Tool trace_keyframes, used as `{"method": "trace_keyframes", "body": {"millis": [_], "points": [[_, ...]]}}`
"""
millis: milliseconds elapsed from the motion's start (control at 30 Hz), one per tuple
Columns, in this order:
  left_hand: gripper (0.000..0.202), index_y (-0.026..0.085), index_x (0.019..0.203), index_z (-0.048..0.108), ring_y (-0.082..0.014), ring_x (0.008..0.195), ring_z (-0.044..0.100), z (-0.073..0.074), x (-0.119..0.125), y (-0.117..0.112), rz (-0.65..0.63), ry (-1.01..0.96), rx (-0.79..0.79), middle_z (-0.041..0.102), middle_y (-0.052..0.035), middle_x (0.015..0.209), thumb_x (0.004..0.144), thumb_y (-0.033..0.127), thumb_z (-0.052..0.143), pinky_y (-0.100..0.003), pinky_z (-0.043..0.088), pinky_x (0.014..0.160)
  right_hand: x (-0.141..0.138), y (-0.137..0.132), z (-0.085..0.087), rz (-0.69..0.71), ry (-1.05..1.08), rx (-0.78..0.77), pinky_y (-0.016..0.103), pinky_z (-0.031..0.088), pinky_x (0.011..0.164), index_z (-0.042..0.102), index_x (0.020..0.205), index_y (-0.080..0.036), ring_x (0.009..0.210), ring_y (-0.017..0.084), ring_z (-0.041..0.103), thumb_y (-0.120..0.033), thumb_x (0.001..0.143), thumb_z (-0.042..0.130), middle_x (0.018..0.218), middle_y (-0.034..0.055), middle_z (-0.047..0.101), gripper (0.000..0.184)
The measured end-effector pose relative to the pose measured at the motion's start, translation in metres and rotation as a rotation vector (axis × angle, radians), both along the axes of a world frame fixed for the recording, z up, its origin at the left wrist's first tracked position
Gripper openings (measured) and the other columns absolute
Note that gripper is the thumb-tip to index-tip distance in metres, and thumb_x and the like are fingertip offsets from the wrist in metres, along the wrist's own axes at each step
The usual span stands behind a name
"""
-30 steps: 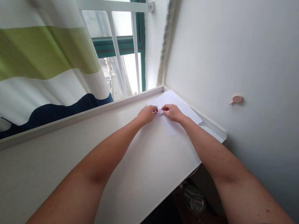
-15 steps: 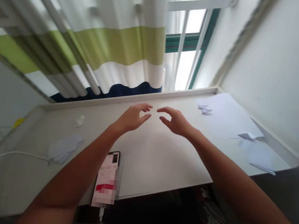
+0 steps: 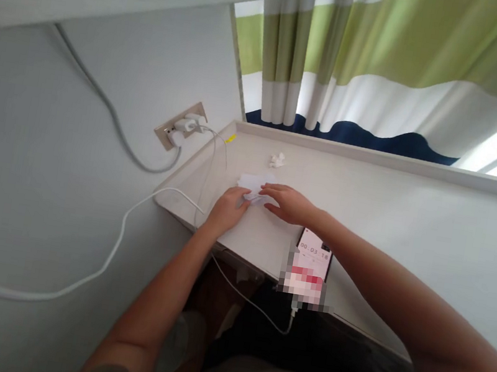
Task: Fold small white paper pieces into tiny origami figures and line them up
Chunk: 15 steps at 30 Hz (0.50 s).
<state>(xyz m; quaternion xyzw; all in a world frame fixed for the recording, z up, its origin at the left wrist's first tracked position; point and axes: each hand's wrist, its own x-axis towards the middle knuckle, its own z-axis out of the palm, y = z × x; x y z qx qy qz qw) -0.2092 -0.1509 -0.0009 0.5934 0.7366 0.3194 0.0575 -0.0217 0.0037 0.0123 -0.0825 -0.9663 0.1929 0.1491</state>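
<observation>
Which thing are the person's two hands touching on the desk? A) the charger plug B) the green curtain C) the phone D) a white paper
D. The left hand and the right hand both rest on the white paper, while the phone lies apart from it.
</observation>
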Motion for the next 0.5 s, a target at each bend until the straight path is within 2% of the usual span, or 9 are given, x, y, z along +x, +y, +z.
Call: {"method": "trace_keyframes", "body": {"millis": [67,167,300,400,500], "points": [[0.038,0.016,0.136,0.073,-0.0272,0.142,0.064,-0.004,-0.008,0.006,-0.031,0.024,-0.006,0.073,-0.0151,0.146,0.098,0.018,0.066,-0.048,0.046,0.127,-0.013,0.005,-0.007,-0.016,-0.024,0.07,0.055,0.049,0.123,0.072,0.141,-0.016,0.144,0.035,0.065,-0.011,0.096,0.072,0.152,0.0193,0.069,0.045],[0.043,0.014,0.141,0.07,-0.0284,0.149,0.059,-0.011,-0.013,0.013,-0.07,0.069,-0.022,0.068,-0.0173,0.153,0.099,0.019,0.066,-0.048,0.042,0.131,-0.02,0.011,-0.013,-0.026,-0.073,0.162,0.055,0.048,0.122,0.073,0.138,-0.016,0.134,0.035,0.072,-0.01,0.097,0.07,0.141,0.0184,0.076,0.041],[0.04,0.015,0.14,0.072,-0.0311,0.146,0.061,-0.015,-0.013,0.016,-0.049,0.145,-0.058,0.072,-0.017,0.146,0.101,0.02,0.065,-0.05,0.041,0.129,-0.018,0.015,-0.016,0.002,-0.095,0.254,0.052,0.051,0.118,0.078,0.122,-0.013,0.121,0.034,0.077,-0.012,0.104,0.06,0.13,0.019,0.081,0.026],[0.036,0.015,0.137,0.073,-0.0317,0.142,0.063,-0.013,-0.011,0.015,-0.044,0.189,-0.053,0.075,-0.0163,0.141,0.102,0.02,0.063,-0.05,0.043,0.126,-0.016,0.017,-0.016,0.037,-0.069,0.3,0.049,0.052,0.115,0.08,0.115,-0.015,0.114,0.031,0.077,-0.012,0.107,0.055,0.123,0.0164,0.082,0.026],[0.03,0.016,0.128,0.077,-0.0312,0.137,0.066,-0.006,-0.011,0.014,-0.071,0.225,-0.009,0.079,-0.0151,0.134,0.105,0.02,0.058,-0.048,0.046,0.121,-0.011,0.018,-0.008,0.027,0.03,0.333,0.046,0.055,0.105,0.077,0.119,-0.018,0.112,0.029,0.076,-0.015,0.111,0.049,0.126,0.0147,0.081,0.03]]}}
